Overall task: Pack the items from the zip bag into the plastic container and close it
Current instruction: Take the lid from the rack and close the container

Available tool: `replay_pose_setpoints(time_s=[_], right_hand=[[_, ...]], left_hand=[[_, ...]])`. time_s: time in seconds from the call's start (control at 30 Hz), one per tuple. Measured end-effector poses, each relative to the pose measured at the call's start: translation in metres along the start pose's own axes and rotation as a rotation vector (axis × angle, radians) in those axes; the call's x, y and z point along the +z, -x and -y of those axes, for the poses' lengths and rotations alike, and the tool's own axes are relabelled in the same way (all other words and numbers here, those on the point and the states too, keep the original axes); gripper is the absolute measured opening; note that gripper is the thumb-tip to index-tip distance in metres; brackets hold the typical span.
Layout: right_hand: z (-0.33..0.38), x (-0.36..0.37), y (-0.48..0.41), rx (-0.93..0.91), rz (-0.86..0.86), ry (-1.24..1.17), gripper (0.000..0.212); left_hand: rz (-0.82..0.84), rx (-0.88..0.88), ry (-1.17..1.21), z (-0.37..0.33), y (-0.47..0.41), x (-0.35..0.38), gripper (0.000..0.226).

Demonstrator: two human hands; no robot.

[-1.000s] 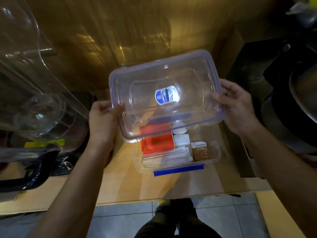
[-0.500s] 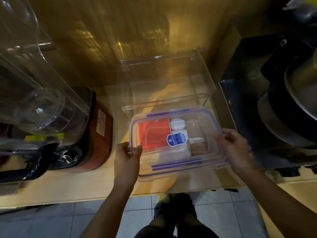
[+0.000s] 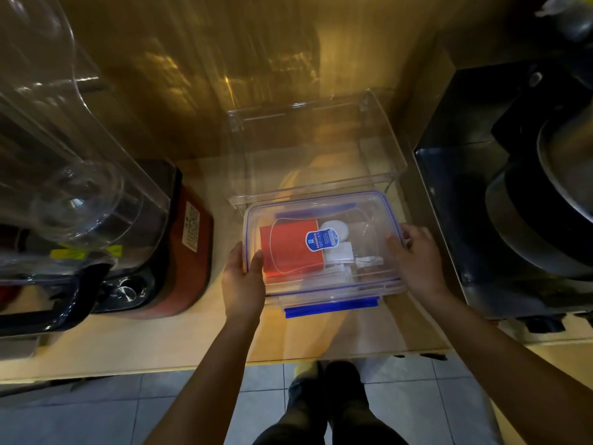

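Note:
A clear lid with a blue seal line and a blue sticker lies on top of the clear plastic container on the wooden counter. Inside I see a red box, a white round item and small white packets. My left hand grips the lid's left edge, thumb on top. My right hand grips the lid's right edge. A blue clip flap sticks out at the near side.
An empty clear bin stands just behind the container. A red and black appliance with a clear jug is at the left. A dark steel stove with a pot is at the right. The counter edge runs below.
The lid came down from in front of me onto the container. Both hands followed it down and still hold its short edges.

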State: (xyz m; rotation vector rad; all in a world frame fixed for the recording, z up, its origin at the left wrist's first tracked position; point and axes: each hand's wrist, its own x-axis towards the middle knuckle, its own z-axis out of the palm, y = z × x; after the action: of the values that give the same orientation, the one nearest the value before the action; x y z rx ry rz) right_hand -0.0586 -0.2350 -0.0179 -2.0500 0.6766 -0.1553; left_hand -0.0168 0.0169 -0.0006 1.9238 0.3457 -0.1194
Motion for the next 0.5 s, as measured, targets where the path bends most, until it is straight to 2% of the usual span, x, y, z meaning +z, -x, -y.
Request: replay_pose_setpoints(time_s=[0.1,0.2,0.37,0.5], right_hand=[[0.000,-0.002,0.001,0.056,0.047,-0.071,0.028],[-0.001,-0.006,0.004,0.136,0.176,-0.215,0.013],[-0.010,-0.012,0.007,0.196,0.214,-0.212,0.039],[-0.014,-0.015,0.011,0.210,0.237,-0.201,0.041]], left_hand=[[0.002,-0.052,0.035,0.004,-0.001,0.001,0.039],[0.027,-0.104,0.048,0.010,-0.001,0.001,0.039],[0.144,-0.234,0.050,0.016,-0.004,-0.016,0.047],[0.195,-0.311,0.073,0.023,-0.009,-0.029,0.045]])
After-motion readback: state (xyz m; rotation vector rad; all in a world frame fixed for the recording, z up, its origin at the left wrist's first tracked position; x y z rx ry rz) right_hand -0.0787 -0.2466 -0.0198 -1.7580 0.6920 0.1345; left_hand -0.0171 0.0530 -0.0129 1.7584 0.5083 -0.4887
